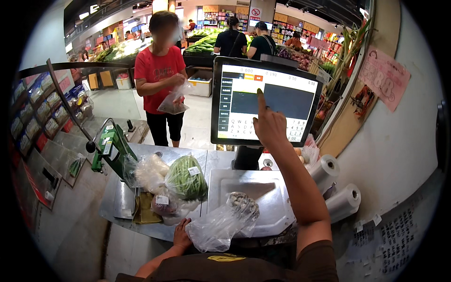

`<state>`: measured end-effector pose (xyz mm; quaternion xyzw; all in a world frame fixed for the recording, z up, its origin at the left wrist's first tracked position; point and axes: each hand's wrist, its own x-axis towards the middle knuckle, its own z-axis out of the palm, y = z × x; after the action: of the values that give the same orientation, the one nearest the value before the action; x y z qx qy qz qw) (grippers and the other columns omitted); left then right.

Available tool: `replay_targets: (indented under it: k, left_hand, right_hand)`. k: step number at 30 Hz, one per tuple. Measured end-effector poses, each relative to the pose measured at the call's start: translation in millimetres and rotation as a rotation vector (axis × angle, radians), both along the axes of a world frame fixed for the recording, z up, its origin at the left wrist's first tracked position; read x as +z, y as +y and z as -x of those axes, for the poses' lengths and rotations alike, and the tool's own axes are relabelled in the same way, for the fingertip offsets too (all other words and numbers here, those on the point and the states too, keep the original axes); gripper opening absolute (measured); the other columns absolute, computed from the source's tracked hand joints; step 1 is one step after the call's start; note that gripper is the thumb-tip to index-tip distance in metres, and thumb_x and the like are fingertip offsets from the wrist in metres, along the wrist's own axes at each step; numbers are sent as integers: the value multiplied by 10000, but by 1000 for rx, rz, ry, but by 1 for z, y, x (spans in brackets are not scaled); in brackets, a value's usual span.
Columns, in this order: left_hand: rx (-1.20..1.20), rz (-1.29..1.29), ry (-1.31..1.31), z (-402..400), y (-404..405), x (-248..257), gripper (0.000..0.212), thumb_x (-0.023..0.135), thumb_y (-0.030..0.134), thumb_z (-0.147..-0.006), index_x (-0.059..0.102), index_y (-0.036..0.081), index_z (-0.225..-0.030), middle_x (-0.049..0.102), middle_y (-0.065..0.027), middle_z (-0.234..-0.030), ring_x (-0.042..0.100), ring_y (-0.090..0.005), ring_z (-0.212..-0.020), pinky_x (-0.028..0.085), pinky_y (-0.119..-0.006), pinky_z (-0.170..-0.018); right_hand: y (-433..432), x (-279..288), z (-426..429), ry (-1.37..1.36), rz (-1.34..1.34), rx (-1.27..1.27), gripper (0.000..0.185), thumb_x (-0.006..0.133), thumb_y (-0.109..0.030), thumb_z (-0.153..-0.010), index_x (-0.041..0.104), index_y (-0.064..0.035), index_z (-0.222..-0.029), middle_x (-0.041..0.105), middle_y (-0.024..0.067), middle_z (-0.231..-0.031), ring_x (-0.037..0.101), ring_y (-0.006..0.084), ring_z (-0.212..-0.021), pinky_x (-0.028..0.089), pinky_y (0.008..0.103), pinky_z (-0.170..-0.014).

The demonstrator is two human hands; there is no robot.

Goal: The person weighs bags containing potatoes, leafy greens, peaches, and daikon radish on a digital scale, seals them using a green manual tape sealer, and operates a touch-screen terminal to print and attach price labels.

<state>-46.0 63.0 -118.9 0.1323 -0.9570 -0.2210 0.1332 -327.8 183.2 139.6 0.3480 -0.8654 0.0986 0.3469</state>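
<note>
My right hand (270,123) is raised to the touchscreen (271,102) of a weighing scale, its index finger extended at the display. On the scale's metal pan (271,211) lies a clear plastic bag (215,227) with small mottled, rounded items (243,203), perhaps mushrooms. My left hand (182,233) rests at the counter's front edge, beside the bag's loose end, holding nothing that I can see. Left of the pan sit a bag of green beans (186,178) with a label, a bag of pale produce (151,172) and a labelled bag of dark reddish produce (164,204).
A green bag-sealing device (114,149) stands at the counter's left end, near a folded brown cloth (146,209). Rolls of clear bags (343,202) are at the right by the wall. Across the counter a person in a red shirt (160,68) holds a clear bag (175,100).
</note>
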Motion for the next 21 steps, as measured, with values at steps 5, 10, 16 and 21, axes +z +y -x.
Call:
replay_targets:
  k: [5,10,16,21]
  left_hand:
    - [-14,-103,-3,3,-6,-7,385,489,225,-620,445,79,-974,387,-51,-1074,301,-237,-1034,266,-341,-809]
    - [13,-464,-52,9,-6,0,372,475,180,-630,442,85,-988,387,-55,-1082,275,-234,-1055,262,-332,-813]
    - [-98,101,-144,2,-27,-38,366,485,225,-620,463,40,-935,454,-111,-969,374,-263,-951,289,-342,-776]
    - [-23,-99,187,-11,-54,-54,299,466,151,-664,449,12,-928,481,-123,-871,434,-232,-846,312,-335,-741]
  right_hand:
    - [14,-3,-16,-64,72,24,653,547,-104,-622,178,-13,-1153,519,117,-598,508,244,-520,386,314,-552]
    - [85,-65,-61,-351,187,-48,658,557,-103,-621,191,-79,-1167,491,82,-588,486,228,-523,380,322,-528]
    - [185,-154,-108,-570,361,-367,588,552,-53,-605,278,-83,-1124,455,105,-845,476,232,-693,381,305,-590]
    - [224,-203,-149,-652,340,-469,423,536,-57,-625,369,-71,-1014,396,119,-956,424,272,-851,364,347,-685]
